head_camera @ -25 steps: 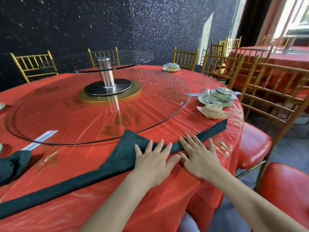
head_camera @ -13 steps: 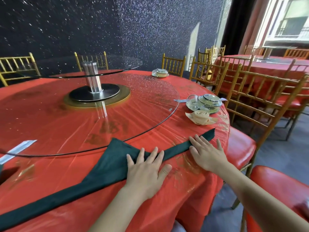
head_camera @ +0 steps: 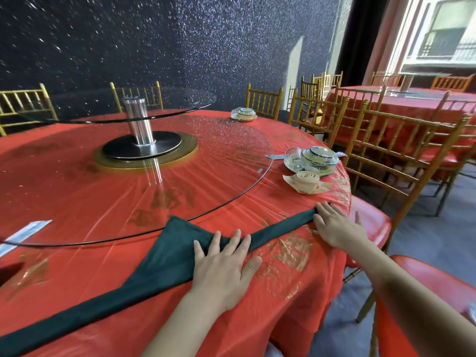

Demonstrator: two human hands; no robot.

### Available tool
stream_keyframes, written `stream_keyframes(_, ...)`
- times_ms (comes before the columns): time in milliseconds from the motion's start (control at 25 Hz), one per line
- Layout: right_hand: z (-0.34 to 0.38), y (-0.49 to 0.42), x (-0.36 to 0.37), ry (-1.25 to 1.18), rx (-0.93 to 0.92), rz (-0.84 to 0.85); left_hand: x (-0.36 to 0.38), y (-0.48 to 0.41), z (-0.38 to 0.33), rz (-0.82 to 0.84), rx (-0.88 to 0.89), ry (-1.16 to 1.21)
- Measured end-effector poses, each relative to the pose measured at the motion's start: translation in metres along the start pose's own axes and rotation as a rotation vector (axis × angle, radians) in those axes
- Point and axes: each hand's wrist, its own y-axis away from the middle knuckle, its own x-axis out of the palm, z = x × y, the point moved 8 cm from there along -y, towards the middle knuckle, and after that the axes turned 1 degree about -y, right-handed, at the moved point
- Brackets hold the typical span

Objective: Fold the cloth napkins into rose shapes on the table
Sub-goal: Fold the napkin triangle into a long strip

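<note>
A dark green cloth napkin [head_camera: 164, 256] lies folded into a long band with a triangular flap along the near edge of the round red table [head_camera: 77, 191]. My left hand [head_camera: 224, 264] presses flat on the band near its middle, fingers spread. My right hand [head_camera: 337, 225] lies flat on the band's right tip, close to the table's edge. A beige napkin rose [head_camera: 306, 182] stands finished on the table beyond my right hand.
A glass turntable [head_camera: 221, 155] on a metal post fills the table's centre. A stacked bowl and plate setting [head_camera: 313, 161] sits behind the rose, another setting [head_camera: 243, 115] at the far rim. Gold chairs [head_camera: 394, 155] with red seats ring the table on the right.
My right hand has slid right along the green band to its tip, smoothing it. My left hand has stayed pressing on the middle. The view has shifted right.
</note>
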Motion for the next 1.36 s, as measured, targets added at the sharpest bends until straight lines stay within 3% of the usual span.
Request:
stream_keyframes(200,0.029,0.021,-0.024,0.067,-0.089,-0.161,-0.001,-0.001,-0.004,-0.029,0.034,0.009)
stream_keyframes(280,0.069,0.044,-0.024,0.041,-0.294,-0.209,0.000,-0.002,-0.003,-0.018,0.035,0.006)
stream_keyframes(400,0.122,0.074,-0.007,-0.011,-0.598,-0.139,-0.001,-0.002,-0.004,0.005,0.030,-0.001)
stream_keyframes(480,0.135,0.080,0.005,-0.027,-0.684,-0.072,-0.002,-0.002,-0.005,0.004,0.029,-0.004)
stream_keyframes(680,0.133,0.078,0.014,-0.093,-0.685,-0.016,-0.007,0.016,0.005,-0.040,0.022,0.002)
stream_keyframes(1160,0.136,0.080,0.014,-0.057,-0.673,-0.014,-0.008,0.100,0.102,0.011,-0.200,-0.071)
stream_keyframes(1360,0.196,0.129,0.010,0.043,-0.843,-0.050,-0.007,0.099,0.101,0.033,-0.224,-0.063)
